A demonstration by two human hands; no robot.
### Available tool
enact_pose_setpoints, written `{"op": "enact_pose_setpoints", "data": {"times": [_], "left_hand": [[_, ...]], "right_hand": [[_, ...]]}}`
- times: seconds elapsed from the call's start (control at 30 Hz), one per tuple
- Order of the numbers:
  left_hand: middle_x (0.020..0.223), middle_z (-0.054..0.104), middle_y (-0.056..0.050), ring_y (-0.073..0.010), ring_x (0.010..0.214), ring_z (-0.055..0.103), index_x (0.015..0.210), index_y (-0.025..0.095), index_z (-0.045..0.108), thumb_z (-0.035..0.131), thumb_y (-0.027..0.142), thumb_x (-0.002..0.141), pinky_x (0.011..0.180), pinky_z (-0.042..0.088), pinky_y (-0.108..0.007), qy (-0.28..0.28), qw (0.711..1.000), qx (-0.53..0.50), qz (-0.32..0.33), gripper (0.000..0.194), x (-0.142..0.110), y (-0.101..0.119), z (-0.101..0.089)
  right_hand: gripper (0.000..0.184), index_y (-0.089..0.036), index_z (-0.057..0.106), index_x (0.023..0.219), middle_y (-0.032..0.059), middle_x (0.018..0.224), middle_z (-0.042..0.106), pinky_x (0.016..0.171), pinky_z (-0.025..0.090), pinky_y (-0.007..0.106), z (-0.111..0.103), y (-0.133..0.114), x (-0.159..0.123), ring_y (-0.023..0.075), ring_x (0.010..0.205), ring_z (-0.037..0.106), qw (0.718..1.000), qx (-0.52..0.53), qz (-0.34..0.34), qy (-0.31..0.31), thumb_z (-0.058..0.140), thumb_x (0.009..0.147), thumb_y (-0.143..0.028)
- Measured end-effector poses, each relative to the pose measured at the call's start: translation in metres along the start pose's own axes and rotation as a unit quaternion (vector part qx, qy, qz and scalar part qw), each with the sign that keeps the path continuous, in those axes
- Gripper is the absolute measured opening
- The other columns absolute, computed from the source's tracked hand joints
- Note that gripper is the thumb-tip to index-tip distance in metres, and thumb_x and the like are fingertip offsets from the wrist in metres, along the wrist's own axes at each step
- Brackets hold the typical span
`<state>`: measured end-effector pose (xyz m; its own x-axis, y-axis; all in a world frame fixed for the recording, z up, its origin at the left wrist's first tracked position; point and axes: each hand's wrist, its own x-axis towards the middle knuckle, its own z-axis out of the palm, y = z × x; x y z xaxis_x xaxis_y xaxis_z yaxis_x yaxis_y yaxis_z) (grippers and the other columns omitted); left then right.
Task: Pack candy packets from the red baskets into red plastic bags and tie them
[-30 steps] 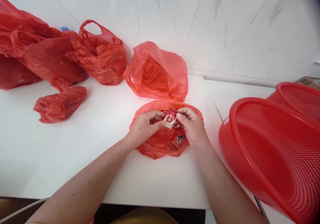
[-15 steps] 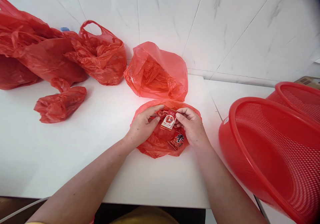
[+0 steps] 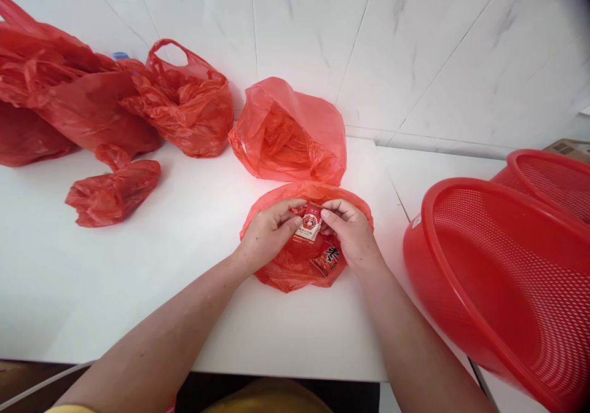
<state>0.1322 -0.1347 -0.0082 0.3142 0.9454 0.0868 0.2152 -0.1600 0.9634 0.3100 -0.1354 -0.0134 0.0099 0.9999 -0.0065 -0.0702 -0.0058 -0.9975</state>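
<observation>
A small red-and-white packet (image 3: 311, 222) is pinched between my left hand (image 3: 268, 233) and my right hand (image 3: 351, 232), fingers closed on its two sides. Both hands rest over an open red plastic bag (image 3: 286, 270) spread flat on the white table (image 3: 138, 278). Inside that bag, below my right hand, lies a red sachet with a black character (image 3: 329, 257). More small red packets show just behind the held one.
Another red bag (image 3: 290, 133) stands open right behind. Several crumpled red bags (image 3: 184, 102) sit along the tiled wall at back left, one small bundle (image 3: 110, 192) nearer. Two red mesh baskets (image 3: 502, 284) stand at the right, over the table's edge.
My left hand's fingers have closed in on the packet, and the packet has sunk slightly lower into the bag. Everything else stays put.
</observation>
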Motion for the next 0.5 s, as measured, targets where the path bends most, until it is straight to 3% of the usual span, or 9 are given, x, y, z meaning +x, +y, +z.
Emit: {"op": "enact_pose_setpoints", "data": {"times": [0.2, 0.5], "left_hand": [[0.081, 0.069, -0.001, -0.0172, 0.076, 0.065, 0.124, 0.021, 0.053, 0.064, 0.034, 0.078, 0.074, 0.051, -0.031, -0.005, 1.000, -0.019, -0.014, 0.049, 0.0008, 0.0027, -0.0006], [0.072, 0.062, 0.002, -0.0147, 0.069, 0.062, 0.121, 0.021, 0.053, 0.063, 0.027, 0.075, 0.069, 0.050, -0.029, 0.002, 1.000, -0.011, -0.018, 0.047, 0.0009, 0.0061, -0.0002]], "right_hand": [[0.021, -0.021, 0.064, 0.085, -0.0020, 0.070, 0.062, 0.059, 0.045, 0.025, 0.0008, -0.0001, -0.0021, 0.0119, 0.063, 0.054, 0.999, -0.034, -0.008, -0.021, 0.065, 0.076, -0.040], [0.020, -0.021, 0.065, 0.087, -0.0003, 0.076, 0.064, 0.061, 0.046, 0.025, 0.0023, -0.0018, -0.0031, 0.0130, 0.068, 0.058, 0.997, -0.057, -0.017, -0.048, 0.062, 0.080, -0.040]]}}
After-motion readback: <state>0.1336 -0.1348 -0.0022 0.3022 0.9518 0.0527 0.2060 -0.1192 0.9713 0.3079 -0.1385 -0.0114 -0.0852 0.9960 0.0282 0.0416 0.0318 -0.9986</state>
